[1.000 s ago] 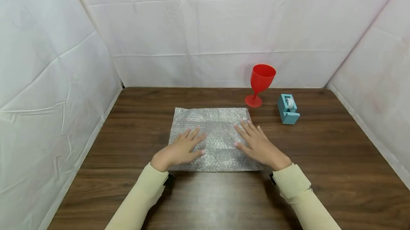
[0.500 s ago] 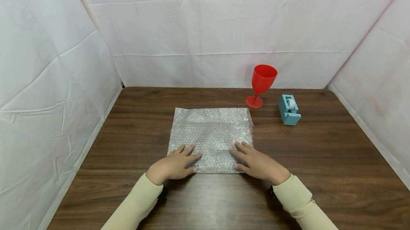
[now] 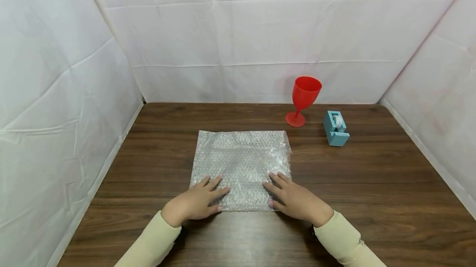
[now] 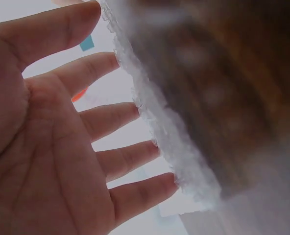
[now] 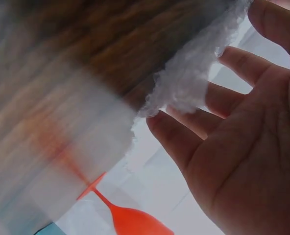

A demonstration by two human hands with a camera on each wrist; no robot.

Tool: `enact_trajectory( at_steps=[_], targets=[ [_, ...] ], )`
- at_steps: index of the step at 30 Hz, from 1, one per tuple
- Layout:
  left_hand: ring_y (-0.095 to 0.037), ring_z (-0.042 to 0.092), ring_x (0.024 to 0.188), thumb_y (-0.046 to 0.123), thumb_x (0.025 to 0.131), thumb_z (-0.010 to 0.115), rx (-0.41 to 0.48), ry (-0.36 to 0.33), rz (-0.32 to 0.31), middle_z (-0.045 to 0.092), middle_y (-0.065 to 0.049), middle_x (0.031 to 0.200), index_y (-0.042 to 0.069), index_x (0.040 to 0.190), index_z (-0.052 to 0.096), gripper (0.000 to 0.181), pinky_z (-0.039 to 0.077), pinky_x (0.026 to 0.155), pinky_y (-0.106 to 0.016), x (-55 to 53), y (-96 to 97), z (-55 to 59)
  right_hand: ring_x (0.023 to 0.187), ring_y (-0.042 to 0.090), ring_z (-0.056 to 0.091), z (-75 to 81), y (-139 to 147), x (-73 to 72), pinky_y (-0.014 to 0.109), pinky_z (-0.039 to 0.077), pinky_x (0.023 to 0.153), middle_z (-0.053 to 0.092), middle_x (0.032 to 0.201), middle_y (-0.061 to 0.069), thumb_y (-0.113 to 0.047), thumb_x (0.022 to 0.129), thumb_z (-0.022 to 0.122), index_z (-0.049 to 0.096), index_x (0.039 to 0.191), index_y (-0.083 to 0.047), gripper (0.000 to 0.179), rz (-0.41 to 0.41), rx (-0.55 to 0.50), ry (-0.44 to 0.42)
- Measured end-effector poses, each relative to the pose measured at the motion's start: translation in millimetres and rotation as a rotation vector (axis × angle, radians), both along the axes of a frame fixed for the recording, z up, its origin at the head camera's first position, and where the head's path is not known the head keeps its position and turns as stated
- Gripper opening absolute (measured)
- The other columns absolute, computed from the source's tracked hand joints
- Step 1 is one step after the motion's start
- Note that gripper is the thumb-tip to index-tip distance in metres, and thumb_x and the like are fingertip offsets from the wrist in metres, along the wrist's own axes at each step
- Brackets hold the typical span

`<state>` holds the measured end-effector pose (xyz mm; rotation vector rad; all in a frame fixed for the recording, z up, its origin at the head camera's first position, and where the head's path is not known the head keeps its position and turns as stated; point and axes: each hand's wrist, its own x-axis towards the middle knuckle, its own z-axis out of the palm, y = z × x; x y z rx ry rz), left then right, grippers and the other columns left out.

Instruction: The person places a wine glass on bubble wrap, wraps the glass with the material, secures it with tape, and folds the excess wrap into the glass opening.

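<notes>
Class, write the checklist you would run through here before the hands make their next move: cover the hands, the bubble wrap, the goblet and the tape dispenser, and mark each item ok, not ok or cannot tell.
1. Bubble wrap spread out on the table: ok, with slight wrinkles.
2. Left hand on the wrap: ok, spread fingers at its near left corner.
3. Right hand on the wrap: ok, fingers at the near right corner.
4. Red goblet upright and apart from the wrap: ok, beyond its far right corner.
5. Tape roll in the blue dispenser: ok.
6. Loose tape end ready to pull: cannot tell, too small to see.
</notes>
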<state>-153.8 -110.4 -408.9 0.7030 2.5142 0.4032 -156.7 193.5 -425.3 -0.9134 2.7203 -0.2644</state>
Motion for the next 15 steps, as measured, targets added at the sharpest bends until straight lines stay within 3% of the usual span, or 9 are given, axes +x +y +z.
enact_trajectory(
  at_steps=[6,12,15],
  targets=[
    [-0.043,0.023,0.143,0.038,0.096,0.057,-0.021,0.018,-0.019,0.023,-0.010,0.159,0.026,0.146,0.043,0.053,0.031,0.106,-0.063,-0.7,2.8,1.8,0.140,0.043,0.031,4.2,2.0,-1.1,0.055,0.042,0.100,0.032,0.153,0.020,-0.033,0.097,0.057,0.043,0.145,-0.010,0.055,0.013,0.016,-0.017],
    [-0.040,0.032,0.138,0.035,0.095,0.059,-0.033,-0.001,-0.045,0.035,-0.011,0.152,0.023,0.140,0.051,0.047,0.031,0.106,-0.062,-15.8,7.8,12.5,0.141,0.042,0.028,10.8,5.0,-7.9,0.055,0.041,0.102,0.029,0.155,0.018,-0.035,0.097,0.056,0.041,0.146,-0.012,0.057,0.005,-0.008,-0.125],
    [-0.038,0.036,0.135,0.034,0.096,0.057,-0.025,-0.007,-0.062,0.043,-0.012,0.147,0.019,0.140,0.051,0.046,0.032,0.107,-0.060,-26.6,11.9,20.3,0.141,0.042,0.029,15.1,8.5,-14.2,0.054,0.040,0.102,0.028,0.155,0.020,-0.035,0.098,0.054,0.038,0.148,-0.012,0.058,0.021,-0.059,-0.139]
  ],
)
